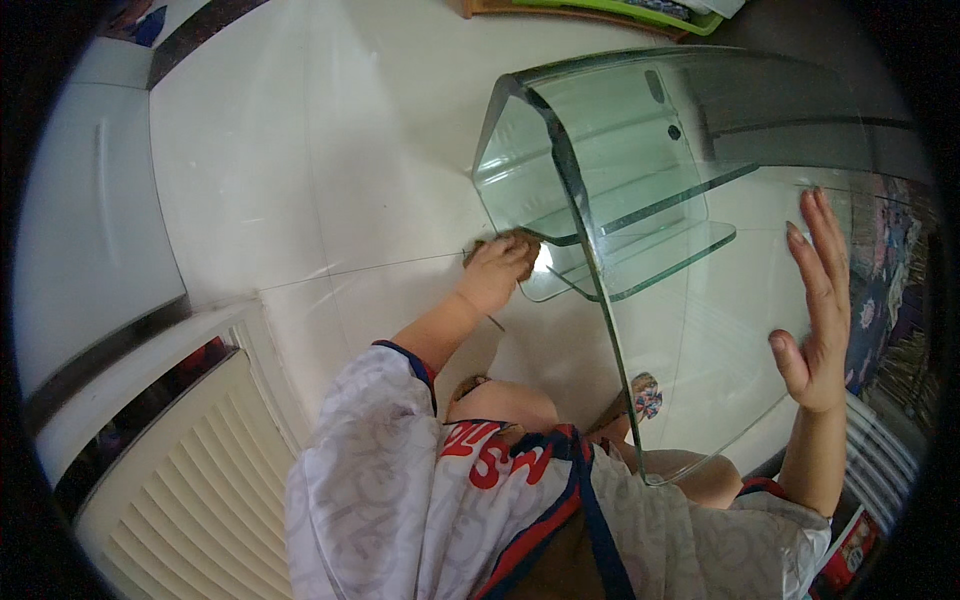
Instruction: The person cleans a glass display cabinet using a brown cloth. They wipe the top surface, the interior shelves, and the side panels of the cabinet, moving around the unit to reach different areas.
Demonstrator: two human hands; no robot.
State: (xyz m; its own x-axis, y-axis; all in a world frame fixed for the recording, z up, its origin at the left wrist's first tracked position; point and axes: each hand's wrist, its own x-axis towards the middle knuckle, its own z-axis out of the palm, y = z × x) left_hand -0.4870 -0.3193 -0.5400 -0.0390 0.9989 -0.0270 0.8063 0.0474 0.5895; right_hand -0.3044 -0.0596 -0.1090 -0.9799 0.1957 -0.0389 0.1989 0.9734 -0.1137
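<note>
A bent-glass table (622, 322) with glass shelves stands on its side before me, its thick green edge running down towards my lap. With my left hand (495, 270) I hold a brown cloth (531, 247) against the glass near the left ends of the shelves. The upper shelf (682, 199) lies just above the lower shelf (675, 264) in the picture. My right hand (817, 307) is at the right side of the glass, fingers apart, palm towards the pane; whether it touches the glass cannot be told.
Pale floor tiles (390, 172) lie around the glass. A louvred cream door (195, 480) is at lower left, a white cabinet (97, 225) at left. A wooden stand with a green tray (637, 11) is at the top. Patterned fabric (870, 300) and pale slats (881, 442) are at right.
</note>
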